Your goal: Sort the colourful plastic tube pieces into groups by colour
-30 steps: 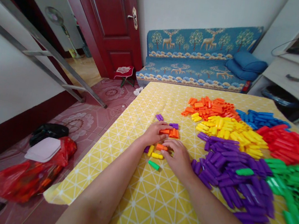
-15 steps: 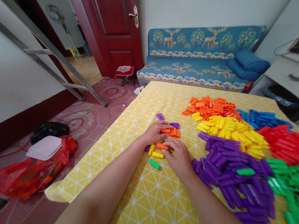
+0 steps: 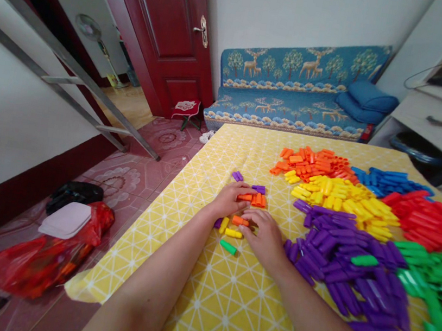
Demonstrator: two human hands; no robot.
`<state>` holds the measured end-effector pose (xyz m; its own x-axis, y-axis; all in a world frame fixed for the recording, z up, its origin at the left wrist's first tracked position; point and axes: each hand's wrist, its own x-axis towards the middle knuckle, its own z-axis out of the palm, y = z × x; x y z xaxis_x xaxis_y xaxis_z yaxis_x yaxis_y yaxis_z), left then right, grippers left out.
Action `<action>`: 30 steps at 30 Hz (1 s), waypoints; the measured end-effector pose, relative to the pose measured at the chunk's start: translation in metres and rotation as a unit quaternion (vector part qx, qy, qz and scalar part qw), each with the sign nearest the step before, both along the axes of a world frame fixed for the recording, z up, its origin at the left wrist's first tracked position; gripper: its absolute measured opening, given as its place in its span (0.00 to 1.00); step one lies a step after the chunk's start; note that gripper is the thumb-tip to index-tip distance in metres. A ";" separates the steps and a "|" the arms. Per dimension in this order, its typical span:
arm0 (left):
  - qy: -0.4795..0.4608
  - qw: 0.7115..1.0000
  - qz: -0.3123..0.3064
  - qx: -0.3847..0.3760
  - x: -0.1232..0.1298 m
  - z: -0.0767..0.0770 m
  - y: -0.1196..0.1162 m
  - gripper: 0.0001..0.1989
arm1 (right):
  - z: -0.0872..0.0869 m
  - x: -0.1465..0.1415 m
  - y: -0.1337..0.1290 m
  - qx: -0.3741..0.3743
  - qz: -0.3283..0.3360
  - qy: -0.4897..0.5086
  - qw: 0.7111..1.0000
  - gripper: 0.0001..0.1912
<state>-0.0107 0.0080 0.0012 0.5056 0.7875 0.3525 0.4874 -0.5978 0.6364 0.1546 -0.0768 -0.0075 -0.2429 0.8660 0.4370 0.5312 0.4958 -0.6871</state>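
Pinching a small orange tube by one end with the right hand, near two yellow tubes on the surface. Left hand at another orange tube, can't tell if gripping. Probably light, hard, a bit slippery: best to squeeze softly round the middle
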 end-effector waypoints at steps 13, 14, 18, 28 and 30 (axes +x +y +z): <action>-0.004 1.000 0.001 0.003 0.000 0.002 -0.001 0.21 | 0.002 0.000 -0.001 -0.009 -0.005 0.000 1.000 0.09; -0.010 1.000 0.000 0.003 0.000 0.002 -0.001 0.21 | 0.002 0.000 -0.001 -0.014 -0.013 -0.001 1.000 0.10; -0.053 0.998 0.015 -0.020 0.002 0.006 -0.004 0.18 | 0.002 -0.001 -0.002 -0.025 -0.049 0.011 0.998 0.15; -0.160 0.978 0.027 -0.134 0.004 0.008 -0.009 0.24 | -0.006 -0.002 0.003 -0.014 -0.111 0.033 0.993 0.39; -0.161 0.978 0.018 -0.129 0.004 0.007 -0.008 0.24 | -0.006 -0.002 0.007 -0.036 -0.120 0.006 0.992 0.41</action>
<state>-0.0072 0.0004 0.0086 0.3708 0.8869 0.2754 0.2553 -0.3825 0.8880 0.1526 -0.0701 -0.0132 -0.0209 0.9275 0.3732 0.6203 0.3048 -0.7227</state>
